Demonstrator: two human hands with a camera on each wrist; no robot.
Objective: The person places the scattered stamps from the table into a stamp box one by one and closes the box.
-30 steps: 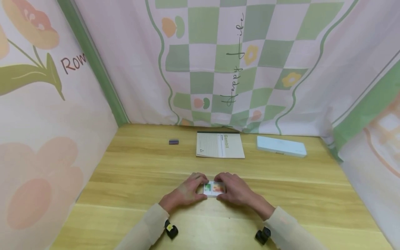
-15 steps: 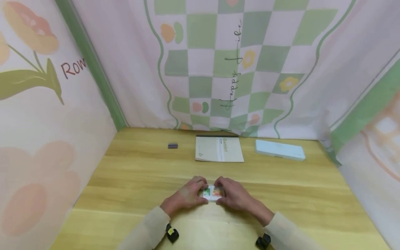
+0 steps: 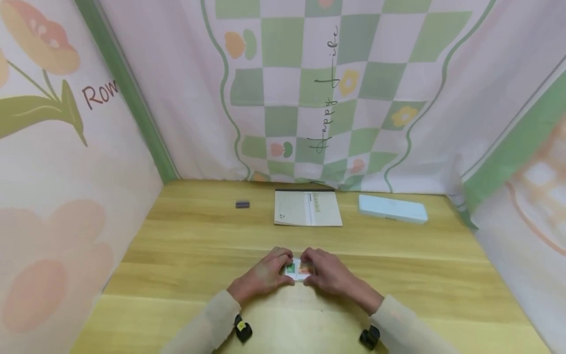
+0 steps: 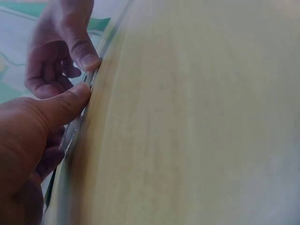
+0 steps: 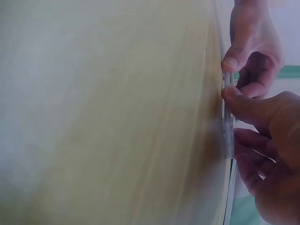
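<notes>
In the head view, a small flat case (image 3: 296,269) with a white face and green and orange pictures sits between both hands, close over the wooden table. Its edge looks clear and thin in the right wrist view. My left hand (image 3: 263,273) grips the left end, thumb on the near edge and fingers at the far edge. My right hand (image 3: 331,273) pinches the right end the same way, its fingers covering part of the orange picture. Seen from the left wrist, the left thumb (image 4: 70,101) presses the case's edge (image 4: 70,136) beside the right thumb (image 4: 89,58).
Behind the hands lies a notebook (image 3: 308,208) marked "Gambit". A pale blue flat box (image 3: 392,208) is at the back right, and a small dark block (image 3: 242,204) at the back left. Patterned curtains (image 3: 283,88) hang around the wooden table (image 3: 185,275).
The head view has shifted slightly. Both hands keep hold of the small case at its two ends, in nearly the same place.
</notes>
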